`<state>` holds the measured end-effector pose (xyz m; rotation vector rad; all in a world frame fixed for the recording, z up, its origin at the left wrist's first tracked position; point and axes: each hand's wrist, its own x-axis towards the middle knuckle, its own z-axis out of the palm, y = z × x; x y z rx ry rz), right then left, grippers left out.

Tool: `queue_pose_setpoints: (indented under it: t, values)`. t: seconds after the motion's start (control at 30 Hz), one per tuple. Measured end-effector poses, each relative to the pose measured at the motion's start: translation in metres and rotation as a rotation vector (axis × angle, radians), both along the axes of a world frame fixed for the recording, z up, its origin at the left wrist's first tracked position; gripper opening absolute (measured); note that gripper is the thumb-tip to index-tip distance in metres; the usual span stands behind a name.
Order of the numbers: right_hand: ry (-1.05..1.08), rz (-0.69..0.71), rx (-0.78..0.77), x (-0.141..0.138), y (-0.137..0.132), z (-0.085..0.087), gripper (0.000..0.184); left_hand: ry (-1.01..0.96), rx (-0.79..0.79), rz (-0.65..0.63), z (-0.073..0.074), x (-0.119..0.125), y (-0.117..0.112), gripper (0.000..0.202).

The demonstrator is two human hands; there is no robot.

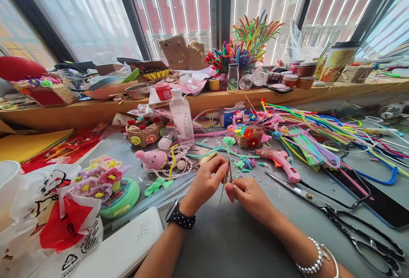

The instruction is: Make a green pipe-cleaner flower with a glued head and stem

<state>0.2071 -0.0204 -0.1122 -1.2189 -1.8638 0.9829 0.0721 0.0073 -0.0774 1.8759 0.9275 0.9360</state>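
Observation:
A small green pipe-cleaner flower [228,141] stands upright on a thin stem at the middle of the table. My left hand [209,180], with a watch at the wrist, pinches that stem just below the bloom. Close beside it, my right hand [244,192] is closed around a slim, dark, metallic-looking tool [230,173] that points up along the stem; its exact kind is hard to make out. The fingers of both hands nearly touch. Behind them lie green pipe-cleaner scraps [241,165].
Right of my hands lie a pink glue gun [281,163], large scissors [319,203] and bundled pipe cleaners [313,143]. A bottle [182,118], a pink crocheted toy [153,160] and a flower basket [251,135] stand behind. At left are a white power bank [128,244] and plastic bag [64,222].

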Motion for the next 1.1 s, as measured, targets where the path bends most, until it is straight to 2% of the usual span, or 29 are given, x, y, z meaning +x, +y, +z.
queue_pose_setpoints:
  t: [0.23, 0.57, 0.87, 1.1]
  values:
    - [0.02, -0.019, 0.013, -0.0002, 0.0022, -0.0028, 0.056, -0.017, 0.014, 0.035, -0.0004, -0.001, 0.001, 0.024]
    - [0.036, 0.089, -0.001, -0.0013, -0.0017, 0.0025, 0.066, -0.019, -0.018, 0.035, -0.0024, 0.0006, 0.0004, 0.019]
    - [0.025, -0.005, -0.004, -0.0019, 0.0011, -0.0007, 0.058, 0.023, 0.0, 0.057, -0.0007, 0.0003, 0.0011, 0.018]
    - [0.045, 0.045, -0.01, -0.0016, 0.0027, -0.0056, 0.06, -0.021, 0.002, 0.092, -0.0022, -0.0008, 0.0019, 0.019]
